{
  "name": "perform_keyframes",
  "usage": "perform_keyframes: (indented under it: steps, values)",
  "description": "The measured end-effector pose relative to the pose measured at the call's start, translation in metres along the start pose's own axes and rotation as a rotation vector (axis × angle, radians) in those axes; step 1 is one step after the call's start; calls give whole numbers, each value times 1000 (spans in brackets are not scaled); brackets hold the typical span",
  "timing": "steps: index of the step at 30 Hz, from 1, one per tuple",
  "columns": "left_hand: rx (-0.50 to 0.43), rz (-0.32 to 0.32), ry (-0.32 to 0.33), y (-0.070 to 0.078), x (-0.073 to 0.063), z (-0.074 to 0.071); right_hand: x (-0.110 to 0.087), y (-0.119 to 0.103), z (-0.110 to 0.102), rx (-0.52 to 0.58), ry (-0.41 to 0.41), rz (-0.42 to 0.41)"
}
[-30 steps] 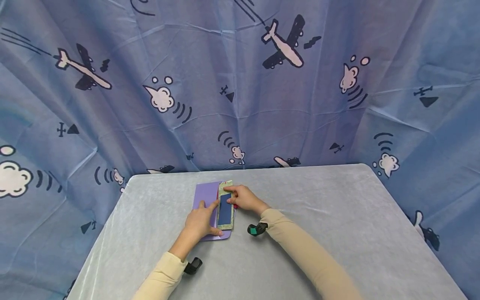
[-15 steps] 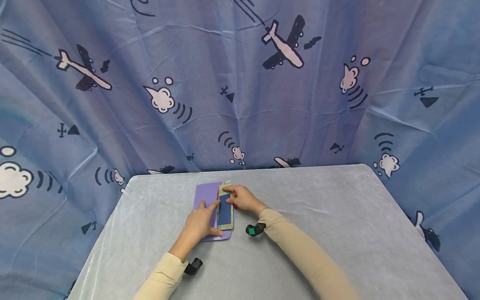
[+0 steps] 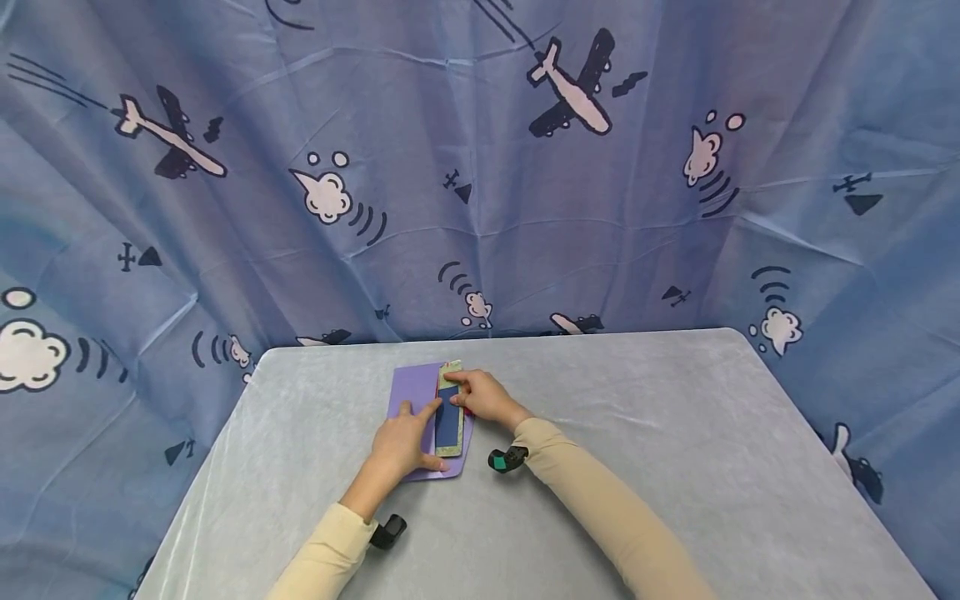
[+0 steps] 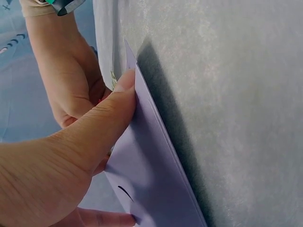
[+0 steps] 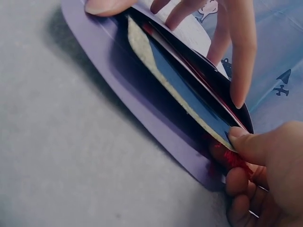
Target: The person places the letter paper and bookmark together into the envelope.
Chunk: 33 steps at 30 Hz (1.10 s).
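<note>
A purple booklet (image 3: 412,385) lies on the table, its covers parted in the right wrist view. Between them stands a bookmark (image 5: 173,85) with a blue panel, a pale patterned border and a red tassel (image 5: 232,158). My left hand (image 3: 397,442) spreads over the booklet with straight fingers. Its thumb presses the near edge, and its index finger reaches beside the bookmark. From the far right side, my right hand (image 3: 491,396) pinches the bookmark by its upper part, thumb on the blue panel. In the left wrist view the purple cover (image 4: 147,156) hides most of the bookmark.
A pale grey cloth covers the table (image 3: 637,417). Behind its far edge hangs a blue curtain (image 3: 405,108) printed with airplanes and clouds. Each wrist carries a dark camera band, such as the right band (image 3: 507,459).
My right hand has shifted slightly left, carrying the bookmark a little further left over the booklet. The left hand stays almost in place.
</note>
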<state>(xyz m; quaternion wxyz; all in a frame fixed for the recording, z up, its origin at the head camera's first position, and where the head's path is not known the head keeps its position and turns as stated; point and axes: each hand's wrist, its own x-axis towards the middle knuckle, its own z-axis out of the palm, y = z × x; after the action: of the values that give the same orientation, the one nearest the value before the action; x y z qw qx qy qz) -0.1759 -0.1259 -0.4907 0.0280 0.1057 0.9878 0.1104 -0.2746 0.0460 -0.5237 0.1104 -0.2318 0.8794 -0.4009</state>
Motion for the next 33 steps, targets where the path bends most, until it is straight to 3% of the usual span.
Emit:
perform_keyframes:
  steps: [33]
  values:
    - [1,-3,-19,3,-1,-2,5,-10,3,-105,16,3]
